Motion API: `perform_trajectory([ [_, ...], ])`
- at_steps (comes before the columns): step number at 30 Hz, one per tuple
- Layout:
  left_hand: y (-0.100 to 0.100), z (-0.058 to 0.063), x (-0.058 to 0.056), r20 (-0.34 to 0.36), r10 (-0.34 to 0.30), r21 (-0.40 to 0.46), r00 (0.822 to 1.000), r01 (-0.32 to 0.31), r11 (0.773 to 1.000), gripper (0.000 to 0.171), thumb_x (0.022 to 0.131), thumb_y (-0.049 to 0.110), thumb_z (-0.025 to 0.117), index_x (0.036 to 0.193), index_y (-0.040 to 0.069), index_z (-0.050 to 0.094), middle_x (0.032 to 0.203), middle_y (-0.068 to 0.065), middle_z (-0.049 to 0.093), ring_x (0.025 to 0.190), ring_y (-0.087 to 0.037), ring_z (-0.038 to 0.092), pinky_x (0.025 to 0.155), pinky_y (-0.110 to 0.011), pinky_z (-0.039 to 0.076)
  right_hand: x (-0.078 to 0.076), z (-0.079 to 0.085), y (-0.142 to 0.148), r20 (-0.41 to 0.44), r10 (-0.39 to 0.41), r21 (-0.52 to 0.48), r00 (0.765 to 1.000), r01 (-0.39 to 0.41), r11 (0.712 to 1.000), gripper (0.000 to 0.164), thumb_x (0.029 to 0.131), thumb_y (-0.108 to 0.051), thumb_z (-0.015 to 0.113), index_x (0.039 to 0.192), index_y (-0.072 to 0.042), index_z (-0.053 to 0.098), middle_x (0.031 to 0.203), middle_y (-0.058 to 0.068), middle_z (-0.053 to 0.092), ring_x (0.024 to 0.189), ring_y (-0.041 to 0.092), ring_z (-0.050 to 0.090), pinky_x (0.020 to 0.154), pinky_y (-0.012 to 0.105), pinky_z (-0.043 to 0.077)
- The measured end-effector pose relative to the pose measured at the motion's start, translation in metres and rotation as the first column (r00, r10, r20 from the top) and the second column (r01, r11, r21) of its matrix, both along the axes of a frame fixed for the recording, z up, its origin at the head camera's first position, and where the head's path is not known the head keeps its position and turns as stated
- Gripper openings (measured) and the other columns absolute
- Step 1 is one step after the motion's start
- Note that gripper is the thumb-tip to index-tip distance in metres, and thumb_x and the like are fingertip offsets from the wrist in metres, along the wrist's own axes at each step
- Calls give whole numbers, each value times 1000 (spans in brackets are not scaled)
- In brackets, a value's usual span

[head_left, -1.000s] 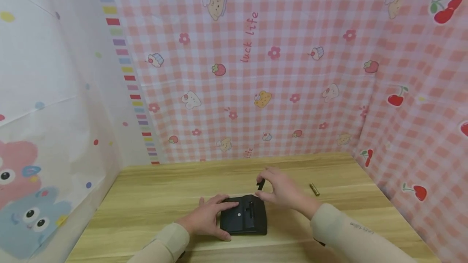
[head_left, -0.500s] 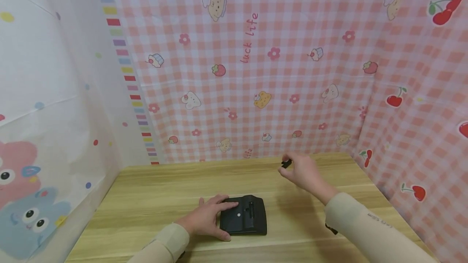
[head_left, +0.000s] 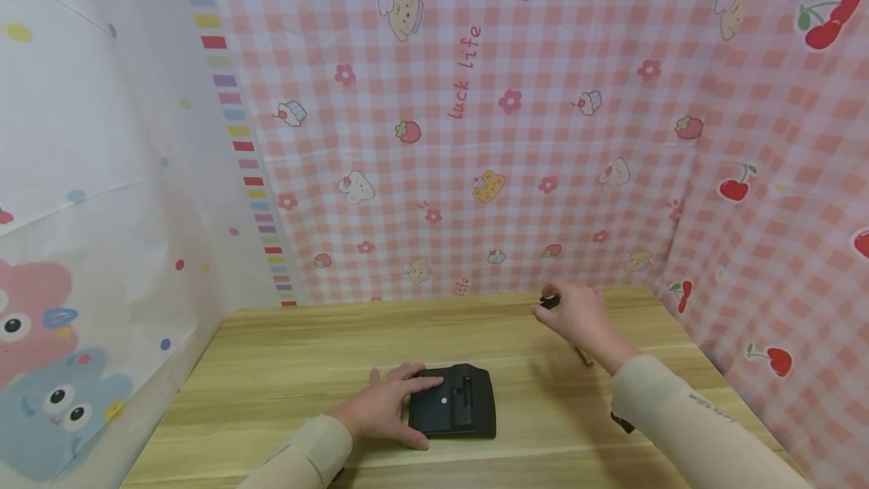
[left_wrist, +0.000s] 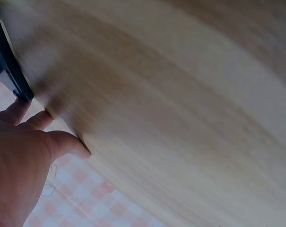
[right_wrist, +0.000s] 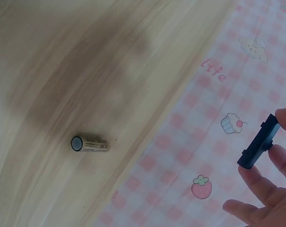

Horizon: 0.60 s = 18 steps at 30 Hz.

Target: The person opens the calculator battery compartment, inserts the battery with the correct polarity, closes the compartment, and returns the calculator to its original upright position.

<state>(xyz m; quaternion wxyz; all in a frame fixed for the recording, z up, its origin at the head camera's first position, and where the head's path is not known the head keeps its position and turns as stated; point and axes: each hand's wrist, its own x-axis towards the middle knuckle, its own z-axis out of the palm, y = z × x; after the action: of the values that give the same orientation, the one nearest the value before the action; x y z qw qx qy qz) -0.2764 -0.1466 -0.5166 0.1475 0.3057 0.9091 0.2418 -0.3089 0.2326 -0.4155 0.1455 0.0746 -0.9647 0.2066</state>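
A flat black device, which looks like a calculator lying face down, is on the wooden table. Its narrow battery slot is uncovered. My left hand rests spread along its left side, index finger on the back and thumb by the near corner. In the left wrist view, the device's dark edge meets the fingertips. Raised over the far right of the table, my right hand pinches a small black battery cover between thumb and fingers. Below that hand lies a gold AA-type battery, partly hidden by the wrist in the head view.
The wooden table ends at a pink checked cloth hanging behind it. More patterned cloth hangs on the right, and a white printed cloth on the left.
My right hand has lifted the battery cover away from the device, moving right and toward the back, over the battery. The left hand and the device have stayed put.
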Motion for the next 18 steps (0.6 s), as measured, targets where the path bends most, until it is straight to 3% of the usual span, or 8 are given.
perform_trajectory([
  [15, -1, -1, 0, 3, 6, -3, 1000, -6, 1000, 97, 78, 56, 93, 161, 43, 46, 175, -10, 31, 164, -42, 26, 120, -87, 7, -2, -3, 11, 31, -36, -13, 999, 36, 999, 35, 98, -37, 75, 117, -8, 71, 117, 17, 78, 111, 43, 70, 114, 83, 26],
  [18, -1, -1, 1, 1, 4, -5, 1000, -4, 1000, 97, 78, 56, 93, 161, 42, 46, 175, -10, 31, 163, -42, 27, 120, -87, 8, -3, -5, 14, 38, -42, -17, 998, 42, 999, 36, 99, -38, 74, 118, -8, 71, 118, 18, 78, 111, 43, 70, 112, 82, 29],
])
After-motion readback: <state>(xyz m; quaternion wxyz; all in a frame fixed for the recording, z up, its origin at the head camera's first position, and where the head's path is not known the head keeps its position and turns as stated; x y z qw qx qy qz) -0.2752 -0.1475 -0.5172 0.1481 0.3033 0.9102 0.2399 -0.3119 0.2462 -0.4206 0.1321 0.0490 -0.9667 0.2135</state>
